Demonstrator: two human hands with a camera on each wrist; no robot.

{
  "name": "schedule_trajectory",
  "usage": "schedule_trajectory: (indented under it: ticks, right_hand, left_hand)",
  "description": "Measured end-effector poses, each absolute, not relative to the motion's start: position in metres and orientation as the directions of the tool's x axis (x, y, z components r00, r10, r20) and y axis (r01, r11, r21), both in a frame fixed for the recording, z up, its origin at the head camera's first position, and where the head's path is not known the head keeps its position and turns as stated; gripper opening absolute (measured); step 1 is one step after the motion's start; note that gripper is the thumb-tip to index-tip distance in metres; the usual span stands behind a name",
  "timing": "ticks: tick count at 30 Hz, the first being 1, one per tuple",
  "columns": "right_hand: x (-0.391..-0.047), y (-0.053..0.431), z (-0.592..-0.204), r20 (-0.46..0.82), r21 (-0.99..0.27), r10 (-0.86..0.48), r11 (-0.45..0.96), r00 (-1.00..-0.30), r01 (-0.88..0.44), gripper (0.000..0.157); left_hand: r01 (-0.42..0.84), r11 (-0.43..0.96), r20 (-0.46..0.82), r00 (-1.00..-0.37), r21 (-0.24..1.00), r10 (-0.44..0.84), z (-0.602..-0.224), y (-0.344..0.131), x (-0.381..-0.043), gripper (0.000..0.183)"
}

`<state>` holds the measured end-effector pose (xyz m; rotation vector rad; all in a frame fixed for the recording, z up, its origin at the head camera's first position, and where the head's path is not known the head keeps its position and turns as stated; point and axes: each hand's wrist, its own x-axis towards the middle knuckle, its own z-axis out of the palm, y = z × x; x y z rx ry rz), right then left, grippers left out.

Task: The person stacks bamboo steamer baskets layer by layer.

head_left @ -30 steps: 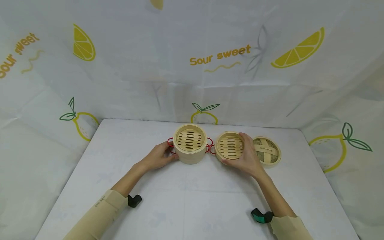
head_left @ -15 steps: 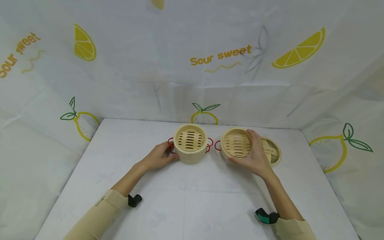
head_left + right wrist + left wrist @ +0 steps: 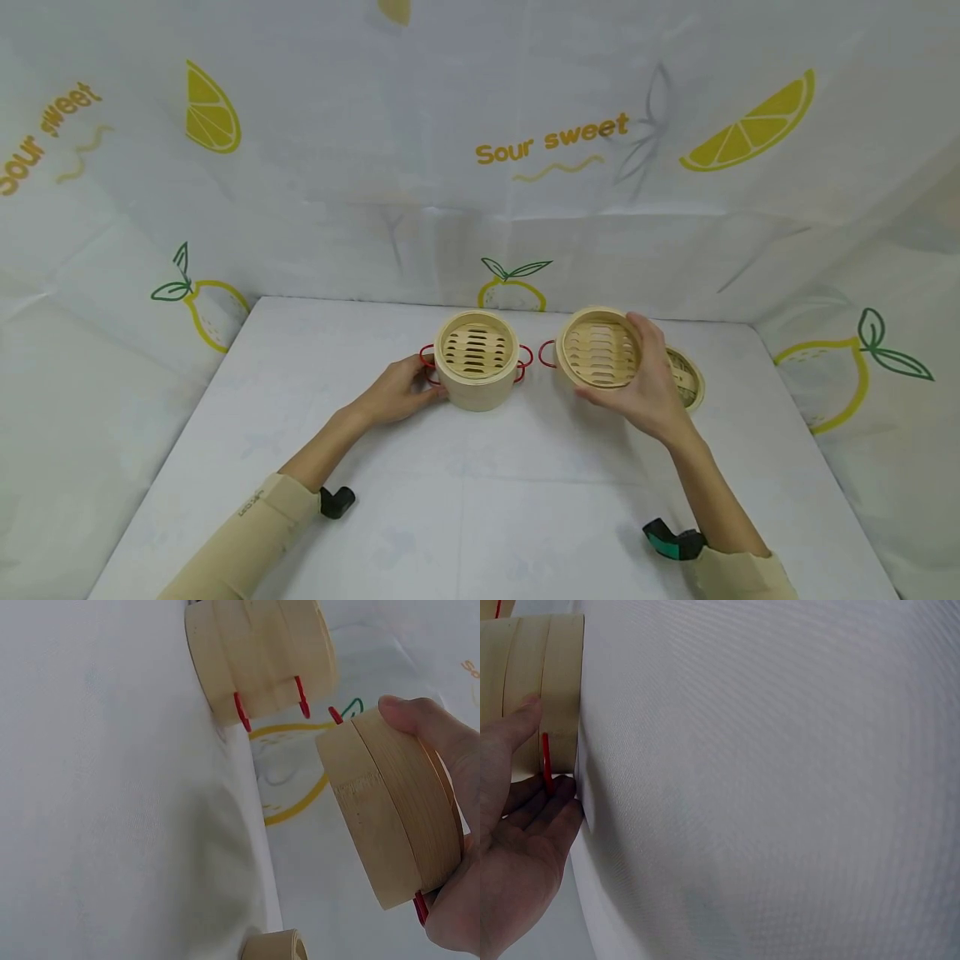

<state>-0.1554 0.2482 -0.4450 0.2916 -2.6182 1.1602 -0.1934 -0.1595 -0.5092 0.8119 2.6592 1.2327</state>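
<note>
Two stacked bamboo steamers (image 3: 476, 350) with red side handles stand on the white table. My left hand (image 3: 397, 390) holds the stack's left side. In the left wrist view, its thumb lies on the wall and the fingers (image 3: 551, 821) curl by a red handle (image 3: 547, 761). My right hand (image 3: 648, 392) grips another bamboo steamer basket (image 3: 600, 354) by its right side, thumb in front and fingers behind. The right wrist view shows this basket (image 3: 375, 810) raised off the table and tilted. Its slatted inside shows nothing in it.
A round woven bamboo steamer lid (image 3: 687, 379) lies on the table at the right, partly hidden behind my right hand. White cloth (image 3: 420, 242) with lemon prints hangs just behind the table's back edge and along both sides.
My right hand has moved the single steamer basket right, away from the stack, and lifted it, covering more of the lid. The left hand and the stack have stayed put.
</note>
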Motion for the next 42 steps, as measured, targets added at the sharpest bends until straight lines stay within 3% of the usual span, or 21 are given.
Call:
schedule_trajectory:
  ticks: [42]
  right_hand:
    - [-0.156, 0.229, -0.433, 0.337, -0.730, -0.083, 0.606, -0.938, -0.315, 0.136]
  left_hand:
    - [0.418, 0.537, 0.121, -0.856, 0.732, 0.502, -0.515, -0.161, -0.196, 0.055]
